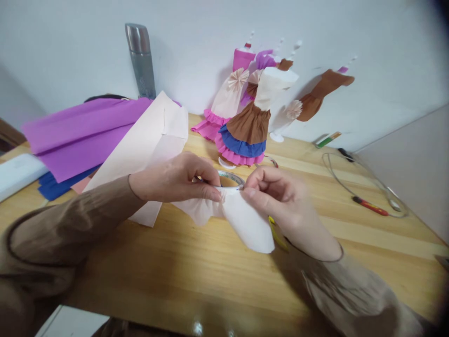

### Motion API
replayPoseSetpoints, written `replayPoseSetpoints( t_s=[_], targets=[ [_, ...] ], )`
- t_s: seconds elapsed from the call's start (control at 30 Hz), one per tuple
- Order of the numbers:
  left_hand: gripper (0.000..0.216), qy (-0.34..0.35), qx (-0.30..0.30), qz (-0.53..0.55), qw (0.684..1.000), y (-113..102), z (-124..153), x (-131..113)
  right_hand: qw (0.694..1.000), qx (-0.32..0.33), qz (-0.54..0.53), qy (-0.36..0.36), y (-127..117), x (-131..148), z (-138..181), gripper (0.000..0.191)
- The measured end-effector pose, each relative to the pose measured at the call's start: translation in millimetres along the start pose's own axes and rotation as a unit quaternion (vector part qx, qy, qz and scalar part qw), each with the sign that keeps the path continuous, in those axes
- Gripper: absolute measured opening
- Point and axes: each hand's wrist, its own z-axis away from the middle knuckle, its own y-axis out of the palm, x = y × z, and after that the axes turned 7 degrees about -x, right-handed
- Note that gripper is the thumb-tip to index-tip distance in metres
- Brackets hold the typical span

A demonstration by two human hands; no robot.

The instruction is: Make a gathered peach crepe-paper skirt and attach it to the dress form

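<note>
A wooden table [196, 271] stands by a white wall. The left hand [175, 180] and the right hand [280, 201] both pinch a piece of white paper [245, 222] at its gathered top edge, over a tape roll [229, 179]. Paper dresses [249, 121] stand behind, and purple paper [80, 131] lies at the left.

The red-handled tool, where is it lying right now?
In the head view the red-handled tool lies on the wooden table, far right, beside the loop of grey cable and well clear of the right hand.
</note>
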Motion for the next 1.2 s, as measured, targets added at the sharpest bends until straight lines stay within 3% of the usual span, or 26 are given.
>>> replayPoseSetpoints(
  t_s=[0.2, 0.37, 0.6, 0.8, 1.2],
  targets=[
    [0.024, 0.01, -0.017, -0.044, 0.999, 1.8, 0.7, 1.5, 0.988, -0.033, 0.14, -0.06, 3.8, 2.2, -0.4, 0.018],
    [0.025, 0.026, -0.042, -0.1, 0.994, 3.9, 0.1, 1.9, 0.98, -0.04, 0.183, -0.073, 3.7, 1.5, 1.2, 0.023],
    [0.033, 0.085, -0.075, -0.197, 0.974, 10.8, 1.5, -2.0, 0.986, -0.019, 0.16, -0.045, 9.7, -0.4, 4.5, 0.019],
    [0.035, 0.122, -0.1, -0.22, 0.963, 16.3, 3.1, -1.2, 0.981, -0.053, 0.16, -0.095, 13.8, 0.2, 9.2, 0.019],
    [0.034, 0.115, -0.116, -0.236, 0.958, 14.3, 2.1, -4.5, 0.993, -0.068, 0.086, -0.037, 13.9, 4.6, 7.5, 0.018]
  ],
)
